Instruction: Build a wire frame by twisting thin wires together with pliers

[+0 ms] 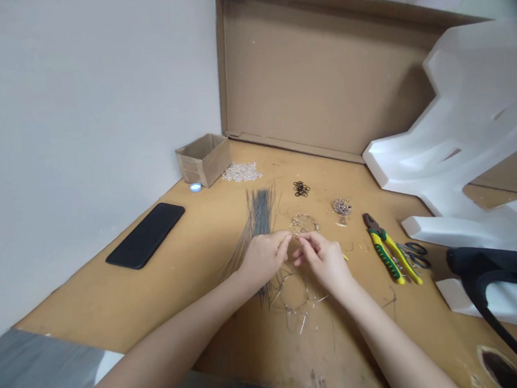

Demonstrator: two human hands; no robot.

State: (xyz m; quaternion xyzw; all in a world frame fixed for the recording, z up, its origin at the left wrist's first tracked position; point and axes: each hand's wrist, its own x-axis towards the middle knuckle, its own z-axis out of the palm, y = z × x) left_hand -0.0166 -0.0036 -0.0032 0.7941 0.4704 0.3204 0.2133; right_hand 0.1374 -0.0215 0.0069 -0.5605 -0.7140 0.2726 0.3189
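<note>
Over the middle of the wooden table, my left hand [266, 255] and my right hand [326, 261] meet, fingertips almost touching. Both are closed in a pinch on a thin wire [295, 235]; most of it is hidden by the fingers. Just beyond the fingertips shows a wire ring [304, 216] with small beads on it. Under my left hand and forearm lies a bundle of straight grey wires [260, 212]. Closer to me, between the wrists, are more thin wire loops [295, 305], some with loose ends.
Pliers with green-yellow handles [387, 249] and dark-handled scissors [417, 252] lie at right. Farther back are black rings [302, 189], a silvery cluster [341, 206], clear beads [242, 171] and a small cardboard box [204, 162]. A black phone [145, 235] lies left; white foam [472, 109] stands right.
</note>
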